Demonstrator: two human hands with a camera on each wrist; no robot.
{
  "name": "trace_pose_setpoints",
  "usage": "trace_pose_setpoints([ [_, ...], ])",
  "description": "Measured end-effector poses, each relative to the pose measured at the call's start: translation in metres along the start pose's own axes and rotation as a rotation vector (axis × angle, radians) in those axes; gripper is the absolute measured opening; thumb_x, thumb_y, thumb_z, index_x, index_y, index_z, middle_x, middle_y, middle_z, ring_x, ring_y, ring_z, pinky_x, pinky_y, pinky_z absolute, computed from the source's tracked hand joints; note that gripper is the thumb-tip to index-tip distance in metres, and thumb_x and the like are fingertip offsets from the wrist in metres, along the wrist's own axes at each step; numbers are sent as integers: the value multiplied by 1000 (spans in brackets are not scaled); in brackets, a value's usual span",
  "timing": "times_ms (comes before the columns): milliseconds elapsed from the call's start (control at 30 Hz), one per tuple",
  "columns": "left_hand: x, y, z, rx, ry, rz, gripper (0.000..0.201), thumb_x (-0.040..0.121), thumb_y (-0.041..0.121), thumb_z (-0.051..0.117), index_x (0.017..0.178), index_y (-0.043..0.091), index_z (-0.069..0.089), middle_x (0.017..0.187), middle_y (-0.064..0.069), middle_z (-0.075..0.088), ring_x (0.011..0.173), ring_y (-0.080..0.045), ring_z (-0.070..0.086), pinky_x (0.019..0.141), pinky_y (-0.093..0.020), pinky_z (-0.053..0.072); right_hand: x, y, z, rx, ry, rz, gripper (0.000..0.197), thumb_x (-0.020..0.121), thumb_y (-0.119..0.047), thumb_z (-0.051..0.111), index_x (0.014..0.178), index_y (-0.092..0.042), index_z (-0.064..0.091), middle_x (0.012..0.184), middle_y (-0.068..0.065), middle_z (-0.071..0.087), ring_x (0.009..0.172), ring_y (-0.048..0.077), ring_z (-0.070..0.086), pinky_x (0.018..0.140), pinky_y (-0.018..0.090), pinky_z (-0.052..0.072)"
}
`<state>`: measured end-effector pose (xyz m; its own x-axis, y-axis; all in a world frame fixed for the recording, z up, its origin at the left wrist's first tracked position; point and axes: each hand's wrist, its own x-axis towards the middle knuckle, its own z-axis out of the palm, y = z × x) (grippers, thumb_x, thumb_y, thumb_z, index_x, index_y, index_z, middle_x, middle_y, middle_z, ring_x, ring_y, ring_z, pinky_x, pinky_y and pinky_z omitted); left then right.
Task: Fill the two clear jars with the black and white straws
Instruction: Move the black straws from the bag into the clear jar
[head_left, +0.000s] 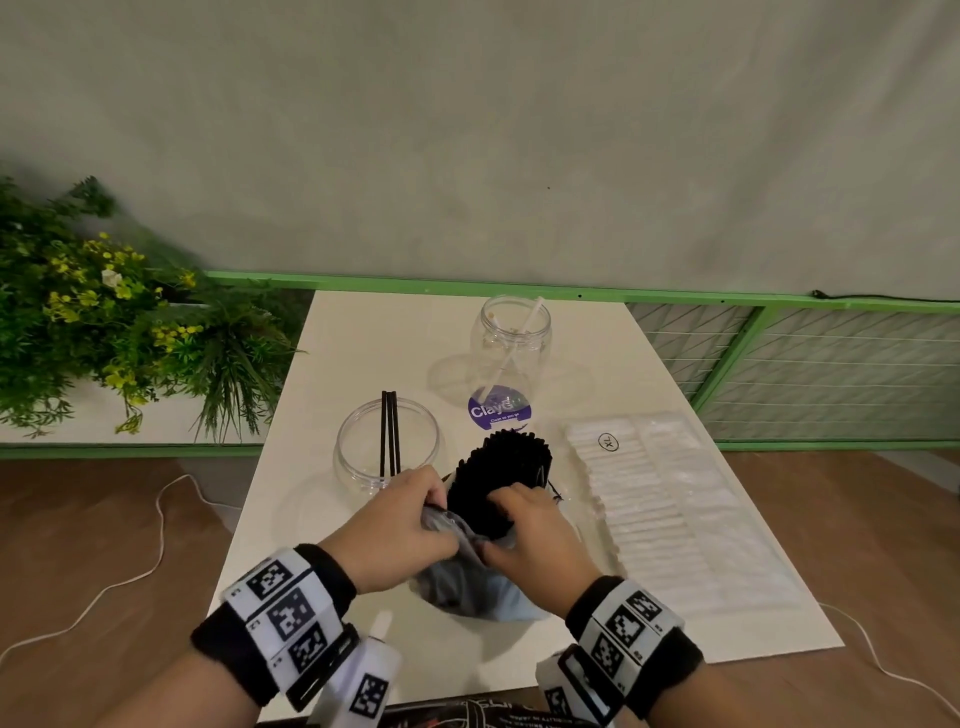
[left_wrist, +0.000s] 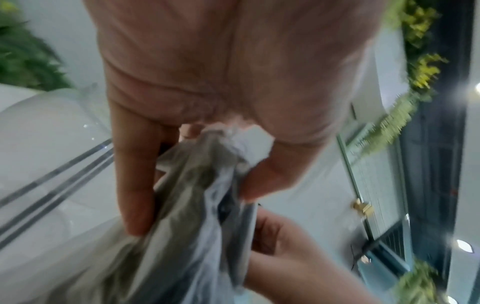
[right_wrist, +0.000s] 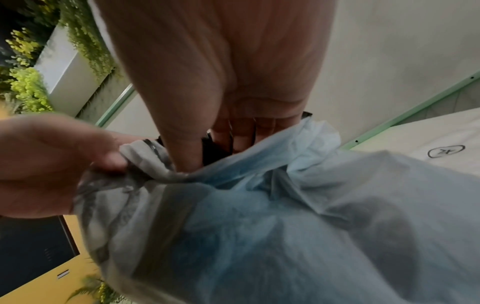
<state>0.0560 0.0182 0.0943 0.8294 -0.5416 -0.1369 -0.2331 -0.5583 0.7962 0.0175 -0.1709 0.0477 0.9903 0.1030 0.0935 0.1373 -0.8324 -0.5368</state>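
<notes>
At lower centre of the head view, the left hand pinches the plastic bag edge; the right hand curls its fingers, apparently gripping, the black straws. The near jar holds two black straws, the far jar white ones.

Two clear jars, two black straws in one, one white straw, two hands.
</notes>
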Motion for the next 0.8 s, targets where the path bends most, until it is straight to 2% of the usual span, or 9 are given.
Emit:
trace_pose_setpoints([
  [100, 2, -1, 2, -6, 58, -7, 32, 69, 43, 67, 70, 23, 42, 82, 3, 45, 75, -9, 44, 65, -21, 31, 0, -1, 3, 9, -15, -20, 37, 78, -27, 69, 112, -13, 60, 102, 1, 59, 98, 21, 49, 80, 24, 36],
  [267, 3, -3, 6, 107, 125, 27, 30, 76, 19, 70, 71, 25, 42, 79, 6, 46, 74, -5, 43, 62, -17, 30, -2, 2, 1, 158, 10, -10, 27, 81, -24, 69, 104, -18, 57, 93, 0, 58, 85, 13, 52, 68, 17, 36],
  [367, 2, 2, 4, 141, 68, 12, 27, 78, 24, 67, 94, 28, 46, 95, 7, 55, 87, -10, 51, 70, -20, 39, -2, 5, -3, 229, -17, -30, 27, 81, -24, 72, 101, -15, 57, 93, -4, 57, 88, 16, 53, 74, 23, 40],
  [433, 2, 5, 3, 218, 28, 12, 47, 80, 28, 63, 120, 30, 39, 113, 3, 56, 99, -14, 54, 80, -27, 45, -3, 6, -6, 296, -33, -45, 26, 80, -35, 71, 95, -20, 56, 89, -8, 55, 84, 11, 53, 74, 22, 41],
  [500, 2, 6, 3, 310, -6, 33, 70, 84, 28, 59, 141, 34, 20, 127, -3, 49, 105, -20, 55, 87, -33, 46, -3, 8, -8, 338, -23, -71, 25, 81, -46, 62, 90, -24, 52, 82, -13, 52, 76, 0, 50, 68, 17, 39],
  [567, 2, 7, 4, 406, -43, 52, 84, 88, 29, 53, 146, 43, -6, 125, -3, 44, 96, -22, 57, 85, -37, 47, -4, 10, -10, 306, 33, -75, 19, 86, -39, 58, 94, -23, 51, 80, -15, 52, 71, -3, 48, 64, 16, 36],
  [633, 1, 7, 7, 488, -57, 91, 86, 90, 29, 49, 141, 50, -17, 123, 0, 40, 87, -22, 58, 81, -38, 49, -7, 11, -13, 240, 100, -80, 22, 90, -28, 56, 109, -26, 45, 87, -12, 55, 72, 0, 50, 65, 18, 38],
  [733, 3, 3, 11, 547, -39, 126, 78, 91, 30, 44, 142, 52, -10, 133, 4, 35, 91, -22, 60, 80, -40, 51, -14, 9, -14, 215, 164, -111, 51, 93, -17, 56, 129, -39, 29, 110, -13, 52, 93, 7, 53, 76, 9, 40],
  [800, 4, 2, 14, 554, -23, 120, 76, 91, 32, 44, 143, 50, -7, 135, 4, 36, 94, -23, 60, 79, -41, 52, -14, 7, -14, 160, 238, -206, 47, 94, -14, 53, 132, -33, 33, 114, -7, 54, 95, 10, 54, 78, 14, 43],
])
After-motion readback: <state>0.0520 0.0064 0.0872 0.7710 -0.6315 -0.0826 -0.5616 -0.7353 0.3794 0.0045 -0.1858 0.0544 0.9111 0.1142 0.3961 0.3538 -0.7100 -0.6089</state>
